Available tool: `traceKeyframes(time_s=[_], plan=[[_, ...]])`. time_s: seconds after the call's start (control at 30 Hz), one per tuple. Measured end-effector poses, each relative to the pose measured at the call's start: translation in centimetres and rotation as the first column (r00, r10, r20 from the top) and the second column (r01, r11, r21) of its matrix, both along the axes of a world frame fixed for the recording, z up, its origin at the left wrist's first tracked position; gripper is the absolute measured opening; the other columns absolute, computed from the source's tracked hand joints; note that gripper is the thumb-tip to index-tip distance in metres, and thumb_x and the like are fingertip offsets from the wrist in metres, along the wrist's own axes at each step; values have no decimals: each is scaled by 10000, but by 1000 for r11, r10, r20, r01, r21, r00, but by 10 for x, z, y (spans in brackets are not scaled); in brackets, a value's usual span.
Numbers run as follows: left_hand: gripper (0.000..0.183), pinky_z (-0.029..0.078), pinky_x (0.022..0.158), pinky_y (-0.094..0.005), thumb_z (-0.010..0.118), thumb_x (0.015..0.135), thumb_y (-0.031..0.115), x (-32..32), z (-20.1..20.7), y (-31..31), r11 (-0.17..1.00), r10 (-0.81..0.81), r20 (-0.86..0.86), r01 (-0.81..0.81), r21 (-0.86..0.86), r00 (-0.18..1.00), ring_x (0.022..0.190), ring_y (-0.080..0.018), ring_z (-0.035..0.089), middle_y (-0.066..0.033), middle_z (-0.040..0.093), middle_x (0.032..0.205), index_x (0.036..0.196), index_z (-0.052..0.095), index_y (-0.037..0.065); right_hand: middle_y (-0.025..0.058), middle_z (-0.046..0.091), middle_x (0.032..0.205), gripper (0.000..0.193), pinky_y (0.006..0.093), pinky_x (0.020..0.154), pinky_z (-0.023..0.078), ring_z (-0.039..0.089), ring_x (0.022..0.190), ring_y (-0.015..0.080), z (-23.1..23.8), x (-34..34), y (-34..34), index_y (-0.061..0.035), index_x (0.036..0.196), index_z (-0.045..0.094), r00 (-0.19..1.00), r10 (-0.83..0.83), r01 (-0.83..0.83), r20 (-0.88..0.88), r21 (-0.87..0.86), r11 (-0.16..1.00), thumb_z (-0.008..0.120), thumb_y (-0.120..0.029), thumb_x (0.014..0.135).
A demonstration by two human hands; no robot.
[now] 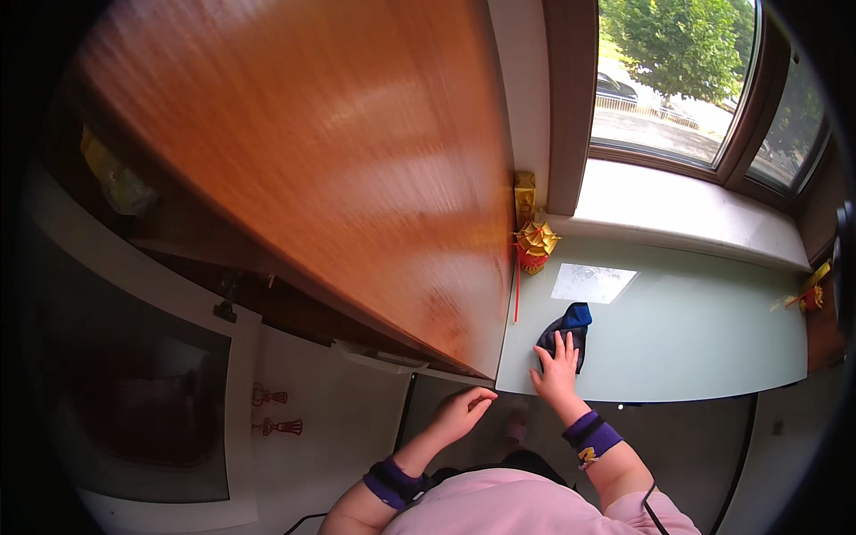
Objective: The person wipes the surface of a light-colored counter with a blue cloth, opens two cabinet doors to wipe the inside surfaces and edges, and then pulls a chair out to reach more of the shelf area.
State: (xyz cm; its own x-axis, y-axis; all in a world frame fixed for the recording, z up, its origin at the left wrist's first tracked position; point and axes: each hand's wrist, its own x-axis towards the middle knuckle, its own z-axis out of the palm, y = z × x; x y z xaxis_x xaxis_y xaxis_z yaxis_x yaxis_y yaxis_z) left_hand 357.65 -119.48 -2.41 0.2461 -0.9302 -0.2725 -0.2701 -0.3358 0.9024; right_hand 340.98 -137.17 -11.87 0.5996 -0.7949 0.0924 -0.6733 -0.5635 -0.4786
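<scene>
A folded black and blue cloth lies on the pale glass tabletop, near its left front part. My right hand rests on the cloth with its fingers spread, hiding part of it. Close to the front left corner of the tabletop is my left hand, fingers loosely bent and thumb a little apart from them. Nothing shows in it. A purple band is on each of my forearms.
A large glossy wooden panel rises along the tabletop's left side. By the wall hangs a gold and red lantern ornament, with another ornament at the right. Behind the tabletop runs a white windowsill. A dark-screened appliance stands at far left.
</scene>
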Motion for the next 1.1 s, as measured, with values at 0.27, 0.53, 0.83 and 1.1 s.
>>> traceKeyframes(time_s=[0.27, 0.53, 0.83, 1.1], plan=[[170, 483, 742, -272, 591, 951, 140, -1, 7, 10, 996, -56, 44, 59, -68, 997, 810, -130, 588, -49, 642, 951, 1084, 650, 54, 180, 281, 1526, 516, 603, 1139, 196, 167, 1444, 421, 0, -1, 8, -173, 1191, 636, 1000, -18, 19, 15, -33, 999, 771, -167, 692], [155, 484, 710, -286, 594, 937, 123, 8, -5, 73, 988, -126, 108, 135, -80, 986, 784, -158, 597, -65, 643, 944, 1063, 661, 64, 151, 430, 1428, 367, 630, 1125, 188, 287, 1400, 406, 2, 1, 33, -174, 1163, 632, 952, -229, 234, 204, -1, 972, 699, -168, 802], [176, 521, 794, -391, 569, 915, 197, 25, -39, 142, 939, -326, 259, 342, -20, 909, 915, -291, 652, -95, 681, 1009, 1012, 675, 95, 174, 475, 1374, 378, 442, 1070, 365, 432, 1281, 366, 14, -3, 190, -117, 1202, 620, 795, -406, 438, 451, 37, 898, 677, -122, 828], [225, 535, 826, -409, 586, 890, 253, -37, -91, 209, 807, -589, 331, 521, 277, 737, 950, -291, 677, -95, 715, 1005, 1032, 703, 123, 169, 480, 1358, 405, 451, 1056, 380, 445, 1262, 366, -2, -34, 370, -139, 1209, 612, 713, -572, 549, 406, 185, 815, 689, -138, 812]])
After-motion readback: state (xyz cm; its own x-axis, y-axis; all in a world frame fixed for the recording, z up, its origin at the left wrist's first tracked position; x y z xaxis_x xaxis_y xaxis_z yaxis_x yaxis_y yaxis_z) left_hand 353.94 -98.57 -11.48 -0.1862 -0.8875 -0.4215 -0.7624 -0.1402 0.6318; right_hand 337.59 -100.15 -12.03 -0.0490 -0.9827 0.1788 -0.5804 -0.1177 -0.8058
